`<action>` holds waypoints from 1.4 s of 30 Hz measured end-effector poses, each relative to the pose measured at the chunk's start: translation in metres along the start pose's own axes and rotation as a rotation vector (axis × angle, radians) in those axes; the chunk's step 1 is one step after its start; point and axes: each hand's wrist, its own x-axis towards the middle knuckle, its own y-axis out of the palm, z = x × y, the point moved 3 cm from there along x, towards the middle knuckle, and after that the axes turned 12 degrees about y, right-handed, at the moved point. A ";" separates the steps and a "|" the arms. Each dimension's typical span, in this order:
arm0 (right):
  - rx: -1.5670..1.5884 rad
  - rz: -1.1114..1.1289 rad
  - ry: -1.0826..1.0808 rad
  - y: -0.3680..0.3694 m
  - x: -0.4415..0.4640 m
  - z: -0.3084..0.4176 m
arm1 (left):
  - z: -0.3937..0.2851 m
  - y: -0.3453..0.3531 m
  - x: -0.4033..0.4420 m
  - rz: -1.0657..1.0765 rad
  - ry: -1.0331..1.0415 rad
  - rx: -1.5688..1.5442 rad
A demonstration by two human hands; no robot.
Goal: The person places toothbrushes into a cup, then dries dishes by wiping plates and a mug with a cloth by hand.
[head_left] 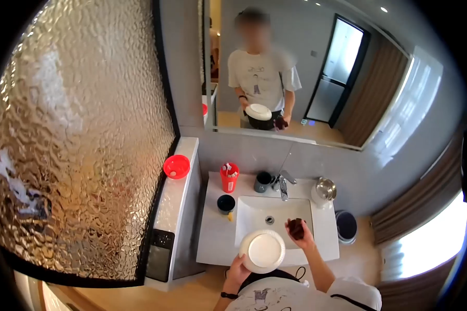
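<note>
My left hand [238,270] is closed on the edge of a white round dish [263,251] with a fluted rim, in front of the sink's near edge. My right hand [304,238] is wrapped round a small dark reddish-brown thing [296,228] above the right part of the white sink [246,220]; its kind I cannot make out. Behind the basin stands a chrome faucet [284,187], with a grey mug [262,181] to its left. A dark cup [225,203] sits at the basin's left, a small yellow thing [230,217] beside it.
A red cup [229,179] with tubes or brushes stands at the back left, a glass jar [325,191] at the back right. On the left ledge are a red bowl [177,167] and a black device [160,254]. A bucket [346,227] stands on the floor. The mirror [316,67] reflects the person.
</note>
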 end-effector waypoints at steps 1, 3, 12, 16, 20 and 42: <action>-0.051 -0.009 -0.003 -0.002 0.001 0.004 | -0.004 0.015 -0.002 -0.040 -0.067 -0.028; -0.230 -0.062 -0.061 -0.001 0.000 0.018 | 0.020 -0.046 0.020 -0.131 -0.099 -0.003; -0.320 -0.200 -0.035 -0.018 0.033 0.043 | 0.039 0.030 0.066 -0.108 -0.105 0.173; -0.486 -0.195 -0.155 -0.085 0.091 0.048 | 0.068 0.058 0.072 -0.154 -0.031 0.220; -0.401 -0.234 0.017 -0.055 0.056 0.045 | 0.082 0.059 0.091 -0.135 0.079 0.332; -1.873 0.232 -0.801 0.071 -0.118 0.101 | 0.194 0.074 0.081 -0.137 -0.040 0.400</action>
